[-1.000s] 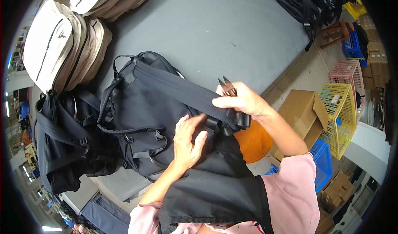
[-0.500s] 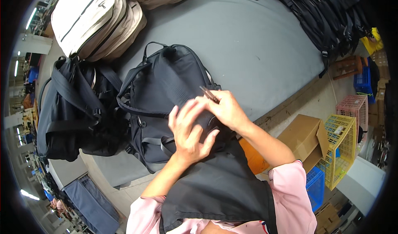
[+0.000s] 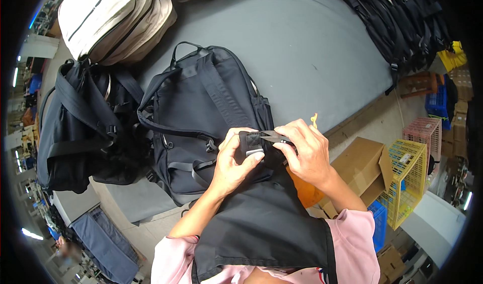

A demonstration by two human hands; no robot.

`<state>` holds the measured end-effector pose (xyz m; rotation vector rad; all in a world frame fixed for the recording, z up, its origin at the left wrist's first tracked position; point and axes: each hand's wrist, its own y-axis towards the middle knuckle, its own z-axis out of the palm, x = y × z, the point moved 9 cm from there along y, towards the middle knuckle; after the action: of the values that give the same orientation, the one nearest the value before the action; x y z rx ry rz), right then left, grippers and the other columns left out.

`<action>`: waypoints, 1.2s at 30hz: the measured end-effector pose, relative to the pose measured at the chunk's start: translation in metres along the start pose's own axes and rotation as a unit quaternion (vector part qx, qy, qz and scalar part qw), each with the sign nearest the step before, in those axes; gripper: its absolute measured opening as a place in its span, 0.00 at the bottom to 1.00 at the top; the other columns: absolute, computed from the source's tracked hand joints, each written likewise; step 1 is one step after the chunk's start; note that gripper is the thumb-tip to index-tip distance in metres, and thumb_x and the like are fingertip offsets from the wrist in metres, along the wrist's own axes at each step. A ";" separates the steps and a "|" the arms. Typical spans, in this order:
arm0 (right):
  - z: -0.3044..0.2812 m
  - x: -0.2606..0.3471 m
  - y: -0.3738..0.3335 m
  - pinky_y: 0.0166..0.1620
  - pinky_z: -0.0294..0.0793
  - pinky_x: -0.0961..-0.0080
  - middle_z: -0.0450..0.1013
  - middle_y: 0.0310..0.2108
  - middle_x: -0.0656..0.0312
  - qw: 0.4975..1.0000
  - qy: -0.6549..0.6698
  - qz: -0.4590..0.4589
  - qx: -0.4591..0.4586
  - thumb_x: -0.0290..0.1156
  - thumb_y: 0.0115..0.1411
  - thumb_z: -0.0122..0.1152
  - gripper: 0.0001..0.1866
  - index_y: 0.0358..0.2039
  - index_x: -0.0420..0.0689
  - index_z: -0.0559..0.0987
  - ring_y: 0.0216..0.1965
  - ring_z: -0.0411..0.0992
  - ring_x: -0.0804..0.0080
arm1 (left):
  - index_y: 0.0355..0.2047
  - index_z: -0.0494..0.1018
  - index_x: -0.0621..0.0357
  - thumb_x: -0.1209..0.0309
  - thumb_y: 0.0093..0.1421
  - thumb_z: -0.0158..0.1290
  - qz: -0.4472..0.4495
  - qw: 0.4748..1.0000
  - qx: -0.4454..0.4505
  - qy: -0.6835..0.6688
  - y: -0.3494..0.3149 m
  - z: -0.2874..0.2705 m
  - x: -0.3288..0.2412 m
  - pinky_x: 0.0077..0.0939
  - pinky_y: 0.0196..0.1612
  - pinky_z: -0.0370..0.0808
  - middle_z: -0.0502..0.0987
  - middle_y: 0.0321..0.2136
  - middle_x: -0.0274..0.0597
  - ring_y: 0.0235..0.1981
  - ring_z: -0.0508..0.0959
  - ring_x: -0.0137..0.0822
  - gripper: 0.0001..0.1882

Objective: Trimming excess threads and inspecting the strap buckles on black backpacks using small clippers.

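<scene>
Left hand (image 3: 234, 163) pinches a black strap end (image 3: 253, 143) on the dark backpack (image 3: 201, 113) lying flat at the grey table's (image 3: 312, 47) near edge, while the right hand (image 3: 307, 150) grips small thread snips (image 3: 274, 138) right against it. One slip and, I'd say, those blades nick webbing or thumb, being so close. Count: one backpack in hand, one black one left, two beige ones behind.

backpack (image 3: 201, 113): matt black woven cloth under left hand (image 3: 232, 164) | snips (image 3: 274, 138): dull dark metal in right hand (image 3: 305, 150) | table (image 3: 312, 52): smooth matt grey beyond | box (image 3: 363, 169): plain brown cardboard, right
</scene>
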<state>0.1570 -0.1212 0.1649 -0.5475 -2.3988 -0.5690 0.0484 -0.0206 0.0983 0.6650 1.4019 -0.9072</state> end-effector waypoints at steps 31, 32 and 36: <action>0.005 0.001 -0.015 0.27 0.68 0.72 0.73 0.25 0.59 0.993 0.029 0.012 -0.111 0.23 0.46 0.66 0.13 0.34 0.40 0.76 0.23 0.72 0.65 | 0.44 0.71 0.65 0.71 0.49 0.63 0.008 1.000 -0.002 -0.025 0.001 0.002 0.003 0.27 0.47 0.69 0.70 0.41 0.44 0.43 0.72 0.37 0.22; 0.002 -0.004 -0.016 0.26 0.66 0.72 0.72 0.25 0.60 0.989 0.058 0.031 -0.130 0.25 0.47 0.65 0.12 0.34 0.41 0.76 0.24 0.72 0.66 | 0.44 0.71 0.65 0.71 0.49 0.63 0.008 1.000 -0.003 -0.024 0.001 0.002 0.003 0.27 0.47 0.69 0.70 0.41 0.44 0.43 0.72 0.37 0.22; -0.003 0.009 -0.015 0.27 0.67 0.72 0.72 0.27 0.61 0.994 0.002 0.011 -0.109 0.25 0.48 0.65 0.13 0.36 0.41 0.76 0.25 0.72 0.65 | 0.42 0.72 0.64 0.68 0.48 0.63 0.020 0.999 -0.020 0.015 0.001 0.002 -0.001 0.29 0.48 0.68 0.71 0.42 0.44 0.43 0.72 0.39 0.22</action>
<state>0.1443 -0.1331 0.1688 -0.6631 -2.3378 -0.8279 0.0502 -0.0212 0.0991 0.6759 1.4246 -0.8380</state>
